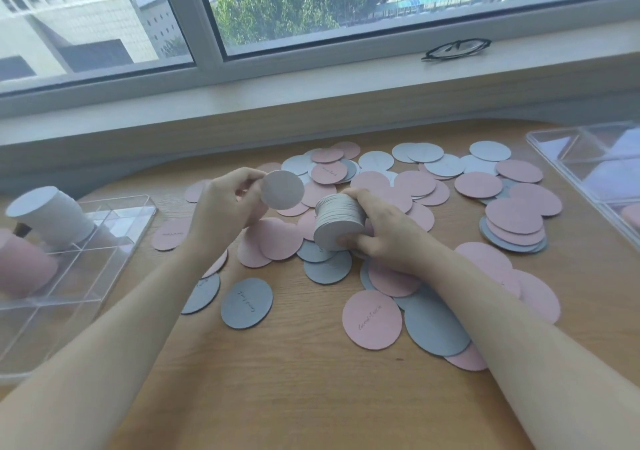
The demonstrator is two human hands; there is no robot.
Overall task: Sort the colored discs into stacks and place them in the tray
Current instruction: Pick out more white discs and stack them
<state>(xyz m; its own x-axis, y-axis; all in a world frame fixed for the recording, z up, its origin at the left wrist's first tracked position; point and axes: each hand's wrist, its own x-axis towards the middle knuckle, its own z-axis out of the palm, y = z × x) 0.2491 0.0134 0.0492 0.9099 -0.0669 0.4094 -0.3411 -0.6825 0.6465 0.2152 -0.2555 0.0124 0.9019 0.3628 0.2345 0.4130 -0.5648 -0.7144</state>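
Pink and blue-grey paper discs (pixel 415 186) lie scattered and overlapping across the wooden surface (pixel 294 380), some bearing small handwriting. One grey disc (pixel 282 189) is pinched upright in the left hand (pixel 225 207), lifted clear of the pile. A thick stack of grey discs (pixel 337 221) lies on its side in the grip of the right hand (pixel 381 231), its flat face turned toward the viewer. At the left, a clear divided tray (pixel 104 241) holds a tall grey stack (pixel 52 217) and a pink stack (pixel 24 266), both tilted. A second clear tray (pixel 571 158) sits at the right edge
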